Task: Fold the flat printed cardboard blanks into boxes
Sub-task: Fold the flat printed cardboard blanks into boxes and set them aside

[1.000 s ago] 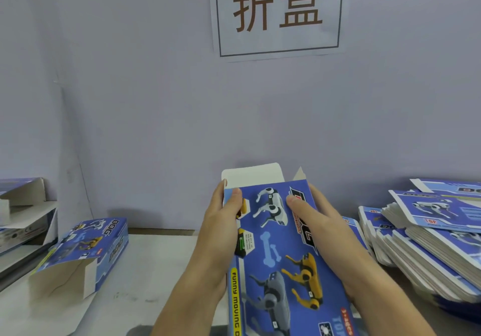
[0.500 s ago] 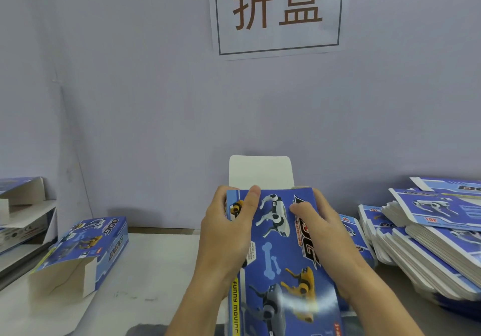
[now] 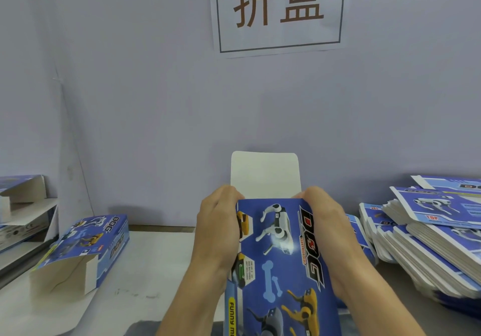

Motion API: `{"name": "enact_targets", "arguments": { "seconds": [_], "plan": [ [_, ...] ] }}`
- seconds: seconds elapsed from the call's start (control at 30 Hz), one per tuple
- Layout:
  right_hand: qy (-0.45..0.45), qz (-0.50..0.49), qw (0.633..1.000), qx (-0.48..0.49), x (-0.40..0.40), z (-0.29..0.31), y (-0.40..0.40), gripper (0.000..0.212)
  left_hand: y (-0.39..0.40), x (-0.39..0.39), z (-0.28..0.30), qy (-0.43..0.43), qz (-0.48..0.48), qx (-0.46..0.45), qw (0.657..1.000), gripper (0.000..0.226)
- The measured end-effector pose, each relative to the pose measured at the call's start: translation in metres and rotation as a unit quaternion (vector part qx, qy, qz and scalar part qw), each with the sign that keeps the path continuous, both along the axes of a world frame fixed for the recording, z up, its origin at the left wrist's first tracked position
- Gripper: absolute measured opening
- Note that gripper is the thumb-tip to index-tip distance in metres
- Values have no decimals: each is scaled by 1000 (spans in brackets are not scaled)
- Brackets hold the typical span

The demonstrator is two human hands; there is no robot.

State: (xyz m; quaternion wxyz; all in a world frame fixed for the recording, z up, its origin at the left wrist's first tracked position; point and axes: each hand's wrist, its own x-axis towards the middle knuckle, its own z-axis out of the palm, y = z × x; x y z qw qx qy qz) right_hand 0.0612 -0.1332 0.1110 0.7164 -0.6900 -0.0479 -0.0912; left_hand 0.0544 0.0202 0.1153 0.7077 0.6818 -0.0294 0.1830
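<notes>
box point(image 3: 281, 252) between both hands (flap up)

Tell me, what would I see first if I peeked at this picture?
Right in the middle, two hands, the left hand and the right hand, grip a blue box printed with robot dogs, its white flap sticking up. High on the wall hangs a big sign with two brown characters. On the right sits a tall stack of flat blanks, and on the left a folded box lies on the table.
</notes>
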Motion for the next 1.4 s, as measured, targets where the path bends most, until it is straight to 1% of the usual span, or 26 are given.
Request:
{"name": "enact_targets", "arguments": {
  "seconds": [0.07, 0.1, 0.17, 0.23, 0.3, 0.43, 0.47, 0.5, 0.57, 0.7, 0.77, 0.83, 0.93, 1.0, 1.03, 1.07, 1.1, 1.13, 1.17, 1.2, 1.23, 1.27, 1.3, 1.33, 1.37, 1.4],
  "plan": [
    [-12, 3, 1000, 3, -2, 4, 0, 22, 1, 0, 0, -8, -17, -17, 1000, 17],
    [-5, 16, 1000, 15, -3, 4, -2, 22, 2, 0, 0, -8, -25, -24, 999, 14],
    [11, 54, 998, 26, -4, 2, -3, 29, 4, 2, -1, -9, -36, -18, 999, 24],
    [52, 66, 995, 53, -6, 6, 4, 39, 4, 1, -1, -16, -58, -4, 998, 22],
    [44, 69, 994, 76, -6, 1, 3, 46, 1, 0, -1, -25, -67, -16, 997, 22],
    [-15, 51, 993, 104, -7, 3, 6, 34, 2, 1, 0, -75, -14, -62, 995, 12],
    [-26, 48, 991, 121, -8, 2, 7, 33, 1, 1, -1, -87, -1, -76, 993, 20],
    [-28, 48, 988, 144, -8, 1, 7, 38, 1, 0, -2, -88, 11, -92, 992, 30],
    [-32, 34, 986, 163, -9, -2, 6, 48, 1, 0, -3, -78, 45, -119, 989, 34],
    [-38, 23, 990, 131, -4, -8, 2, 52, -1, 1, -2, -63, 52, -128, 988, 36],
    [-39, 63, 986, 146, -5, -8, 2, 47, -2, 3, -3, -72, 43, -104, 991, 38],
    [-47, 129, 980, 145, -6, -5, -2, 37, 1, 7, -5, -69, 15, -114, 991, 30],
    [-34, 168, 980, 98, -12, -2, -15, 54, 4, 9, -5, -34, -29, -115, 992, 25],
    [-30, 140, 987, 78, -15, 10, -22, 58, 8, 8, -1, -16, -49, -109, 993, 27],
    [-47, 112, 992, 25, -13, 15, -28, 53, 10, 7, 1, -11, -54, -108, 993, 28],
    [-81, 118, 990, -19, -19, 15, -38, 37, 13, 7, 2, -6, -57, -108, 992, 28],
    [-113, 78, 989, -47, -13, 14, -49, 23, 15, 7, 4, 1, -60, -107, 992, 29],
    [-76, 81, 993, -26, -16, 21, -53, 35, 16, 7, 6, 6, -66, -105, 992, 30],
    [-68, 81, 994, -18, -11, 25, -54, 44, 18, 7, 7, 9, -72, -104, 992, 30],
    [-43, 88, 995, 9, -11, 29, -51, 46, 19, 7, 7, 12, -76, -102, 992, 30],
    [-43, 127, 991, 12, -12, 28, -48, 48, 22, 7, 6, 12, -79, -93, 992, 31],
    [-73, 117, 990, -11, -14, 25, -38, 49, 24, 9, 4, 10, -85, -71, 994, 31],
    [-93, 175, 979, -38, -17, 22, -32, 51, 27, 10, 1, 7, -92, -40, 995, 30],
    [-73, 218, 970, -84, -20, 23, -20, 58, 29, 10, -3, 7, -97, -10, 995, 28],
    [-57, 203, 973, -91, -18, 20, -17, 50, 30, 11, -6, 9, -97, 9, 995, 25],
    [-13, 220, 972, -84, -18, 26, -20, 141, 31, 12, -9, 14, -97, 15, 995, 22]
  ]
}}
